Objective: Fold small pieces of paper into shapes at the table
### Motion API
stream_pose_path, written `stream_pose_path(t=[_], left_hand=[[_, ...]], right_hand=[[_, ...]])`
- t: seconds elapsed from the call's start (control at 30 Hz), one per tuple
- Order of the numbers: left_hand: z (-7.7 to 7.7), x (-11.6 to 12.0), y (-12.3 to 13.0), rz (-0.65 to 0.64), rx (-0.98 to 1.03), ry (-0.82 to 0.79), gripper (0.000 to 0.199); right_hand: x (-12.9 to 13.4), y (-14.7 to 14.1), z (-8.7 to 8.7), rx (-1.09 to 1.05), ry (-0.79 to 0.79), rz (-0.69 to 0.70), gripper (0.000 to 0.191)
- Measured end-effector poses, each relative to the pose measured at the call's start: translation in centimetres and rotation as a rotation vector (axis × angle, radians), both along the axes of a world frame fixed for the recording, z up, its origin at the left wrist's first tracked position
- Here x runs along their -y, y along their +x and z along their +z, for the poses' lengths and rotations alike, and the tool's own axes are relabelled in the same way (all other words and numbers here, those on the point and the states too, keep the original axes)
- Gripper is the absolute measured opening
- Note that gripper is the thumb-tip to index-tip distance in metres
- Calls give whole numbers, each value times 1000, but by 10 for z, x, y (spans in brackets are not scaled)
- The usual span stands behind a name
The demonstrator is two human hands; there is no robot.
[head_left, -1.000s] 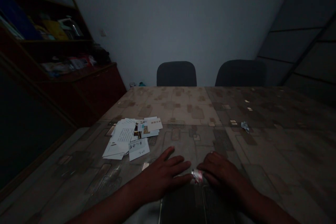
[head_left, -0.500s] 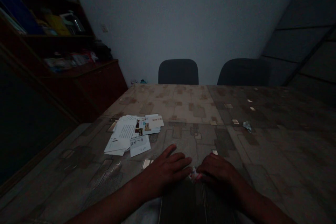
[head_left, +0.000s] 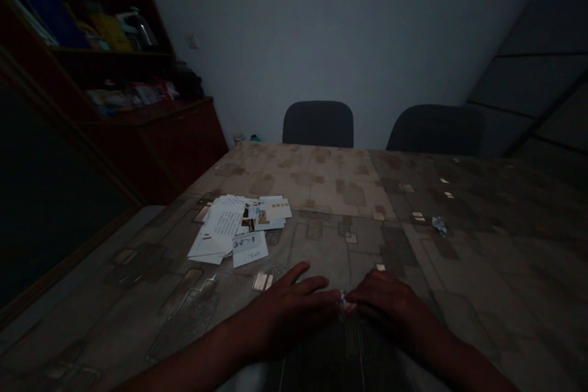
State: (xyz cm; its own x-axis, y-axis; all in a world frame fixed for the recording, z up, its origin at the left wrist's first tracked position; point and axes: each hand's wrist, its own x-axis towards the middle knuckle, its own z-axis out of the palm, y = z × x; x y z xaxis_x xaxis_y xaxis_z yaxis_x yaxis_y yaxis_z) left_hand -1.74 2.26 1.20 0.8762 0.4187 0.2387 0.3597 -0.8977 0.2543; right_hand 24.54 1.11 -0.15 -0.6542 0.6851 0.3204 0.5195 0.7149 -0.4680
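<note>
A small crumpled white and pink piece (head_left: 346,304) lies between my two hands near the front of the patterned table (head_left: 316,245). My left hand (head_left: 298,303) reaches it from the left, its thumb and forefinger spread apart and its fingertips at the piece. From the right, my right hand (head_left: 390,301) has its fingers bent together around the other side of the piece. The fingers cover part of it, and the dim light hides its detail.
Loose printed cards (head_left: 225,226) lie in an overlapping heap at the left. A crumpled scrap (head_left: 440,225) sits at the right. Two dark chairs (head_left: 318,124) stand behind the far edge, and a shelf cabinet (head_left: 179,141) is at the back left.
The view has shifted slightly. The fingers of my left hand have moved closer to the crumpled piece and to my right hand, covering more of the piece.
</note>
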Motion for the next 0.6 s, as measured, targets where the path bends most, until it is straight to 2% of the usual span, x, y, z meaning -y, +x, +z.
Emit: stream_pose_path(t=[0.3,0.5,0.6], left_hand=[[-15,-1,-2,-40,-28,181,38],[-10,0,-1,-53,-68,226,40],[-6,0,-2,-55,-74,211,44]], right_hand=[[0,-2,4,23,-16,-1,27],[-6,-2,11,70,-83,54,21],[-12,0,16,108,-92,97,26]])
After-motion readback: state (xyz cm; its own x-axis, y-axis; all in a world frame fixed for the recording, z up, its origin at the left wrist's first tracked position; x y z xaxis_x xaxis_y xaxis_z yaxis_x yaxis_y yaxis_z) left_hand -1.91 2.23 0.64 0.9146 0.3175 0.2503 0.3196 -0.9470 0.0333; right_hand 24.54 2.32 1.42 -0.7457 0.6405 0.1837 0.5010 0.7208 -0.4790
